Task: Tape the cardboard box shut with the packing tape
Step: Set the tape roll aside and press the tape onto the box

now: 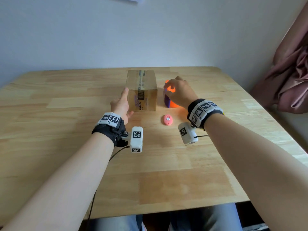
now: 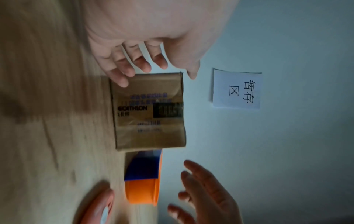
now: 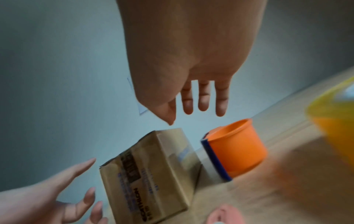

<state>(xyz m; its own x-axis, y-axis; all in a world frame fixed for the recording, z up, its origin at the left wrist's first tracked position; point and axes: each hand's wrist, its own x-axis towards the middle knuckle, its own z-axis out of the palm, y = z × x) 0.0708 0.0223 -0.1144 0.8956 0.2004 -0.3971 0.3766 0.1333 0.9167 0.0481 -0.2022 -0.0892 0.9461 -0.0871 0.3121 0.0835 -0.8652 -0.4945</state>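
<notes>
1. The left hand [image 1: 122,104] is reaching in at the box's left side with fingers straight and spread, gripping nothing. One fingertip is lying at the near-left edge; I cannot tell whether it is touching. My guess is that it is coming in to steady the box for taping.
2. The box [image 1: 141,90] is sitting on the table [image 1: 66,147] toward the far middle, flaps down. A strip of old tape is running along the top seam, so it is looking closed but, I judge, not freshly sealed.
3. The pink cutter [image 1: 167,120] is lying near of the box — within easy reach, probably for cutting the tape later.
4. The tape [image 1: 168,101], in an orange and blue holder, is standing on edge just right of the box.
5. The right hand [image 1: 180,93] is hovering over the tape with fingers loosely open and pointing down — holding nothing, apparently about to grasp it.
</notes>
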